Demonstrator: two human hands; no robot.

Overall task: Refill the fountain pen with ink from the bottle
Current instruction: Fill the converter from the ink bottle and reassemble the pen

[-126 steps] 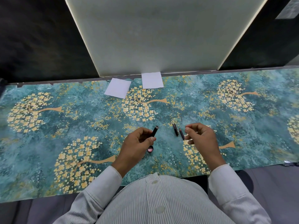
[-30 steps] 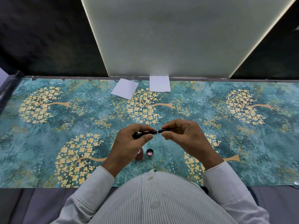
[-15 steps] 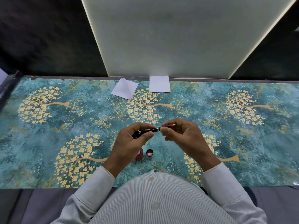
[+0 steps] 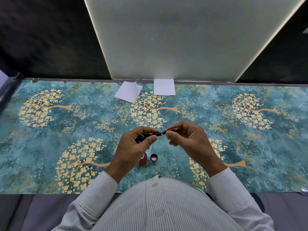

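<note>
1. Holding the fountain pen (image 4: 157, 134) up over the tabletop (image 4: 250, 147) between both hands, we keep it nearly level, its far end tipped slightly upward to the right.
2. Left hand (image 4: 133, 147): our grip is curled round the dark barrel, thumb pressed along the near side, fingers wrapped over the top. The barrel end is hidden inside the palm.
3. Right hand (image 4: 188, 140): thumb and forefinger pinch the front section of the pen just past a silver ring. A thin reddish tip pokes out beyond the fingers; we cannot tell whether it is nib or ink tube.
4. Ink bottle (image 4: 143, 160): small and reddish-brown, it stands on the tabletop below our left hand, partly covered by the wrist. Its mouth shows open.
5. Bottle cap (image 4: 153, 157): it lies just beside the bottle on its right, inside facing up, pinkish within a dark rim. Bottle and cap are apart from the pen, which is in the air above them.
6. Tabletop cover: teal, printed with yellow blossom trees.
7. Two white paper slips (image 4: 128, 94) sit at the far edge, one square to it, the other skewed with a lifted corner, both well apart from our hands.
8. Pale upright panel (image 4: 183, 39) rises behind the slips, dark wall on each side.
9. Striped shirt and light sleeves (image 4: 100, 185) fill the near edge.
</note>
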